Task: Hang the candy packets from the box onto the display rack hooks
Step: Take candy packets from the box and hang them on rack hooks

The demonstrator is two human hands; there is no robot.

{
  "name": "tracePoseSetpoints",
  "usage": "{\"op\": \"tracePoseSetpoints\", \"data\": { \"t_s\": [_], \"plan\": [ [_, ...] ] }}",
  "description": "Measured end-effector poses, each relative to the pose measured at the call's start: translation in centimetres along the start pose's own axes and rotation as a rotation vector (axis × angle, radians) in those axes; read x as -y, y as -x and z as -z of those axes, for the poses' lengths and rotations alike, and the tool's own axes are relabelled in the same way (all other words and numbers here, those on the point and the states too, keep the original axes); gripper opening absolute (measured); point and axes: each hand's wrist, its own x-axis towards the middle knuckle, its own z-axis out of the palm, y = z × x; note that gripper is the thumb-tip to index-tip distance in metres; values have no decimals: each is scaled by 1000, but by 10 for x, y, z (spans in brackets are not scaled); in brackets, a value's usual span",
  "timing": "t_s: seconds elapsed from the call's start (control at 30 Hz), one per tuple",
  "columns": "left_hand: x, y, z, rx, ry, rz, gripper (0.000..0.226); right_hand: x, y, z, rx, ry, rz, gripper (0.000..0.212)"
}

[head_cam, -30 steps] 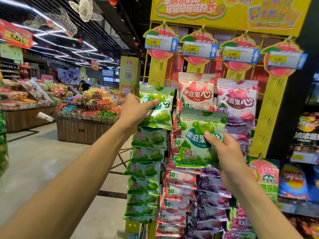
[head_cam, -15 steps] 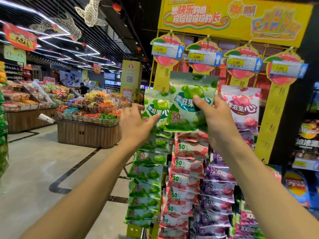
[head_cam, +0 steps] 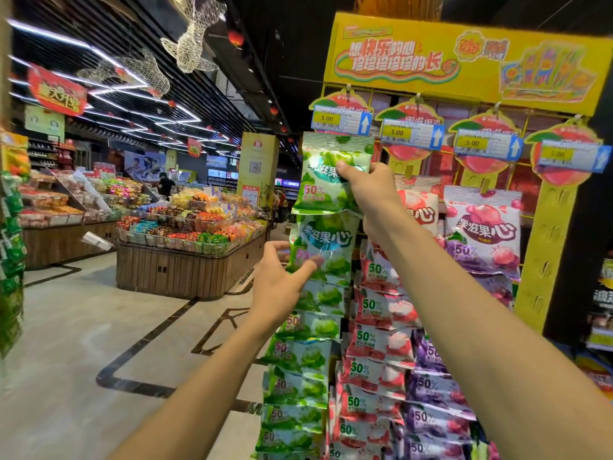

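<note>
Right hand (head_cam: 371, 185) raised packet (head_cam: 326, 174) leftward

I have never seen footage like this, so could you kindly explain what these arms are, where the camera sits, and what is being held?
There is no machine here: a person wears a camera on the head, so this single view looks out along their own two arms. The right hand grips a green candy packet raised to the top of the yellow display rack, just below a price tag. The left hand touches the green packet hanging beneath it with loosely spread fingers. Beside the green column hang red packets and purple packets. Behind is a shop floor with a wooden produce stand.
</note>
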Motion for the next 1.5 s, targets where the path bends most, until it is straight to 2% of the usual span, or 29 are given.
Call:
{"op": "tracePoseSetpoints", "data": {
  "t_s": [0.1, 0.17, 0.3, 0.4, 0.6, 0.77, 0.93, 1.1, 1.27, 1.5],
  "plan": [
    [2, 1, 0, -1, -5, -13, 53, -16, -32, -3, -32, 57, 0, 72],
    [6, -1, -1, 5, -9, -8, 55, -27, -49, -3, -45, 70, 3, 83],
    [8, -3, -2, -12, -33, -14, 56, 0, -10, -7, -87, 125, -12, 77],
    [9, -5, -2, -15, -50, -15, 57, -4, -8, -7, -114, 208, -24, 73],
    [10, -8, -3, -5, -34, -11, 60, -18, 9, -7, -142, 334, 80, 56],
    [13, -9, -2, 15, -34, -1, 64, -10, 10, -3, -165, 268, 136, 53],
    [12, -9, -1, 31, -22, -10, 57, 0, 0, 2, -197, 239, 194, 50],
    [13, -10, 1, 48, -6, -20, 54, 7, -6, 4, -171, 262, 195, 53],
    [15, -13, 1, 57, -17, -11, 57, 7, -7, 4, -139, 314, 176, 34],
    [13, -12, 0, 56, -16, -6, 55, -4, 3, 5, -128, 377, 181, 34]
  ]
}}
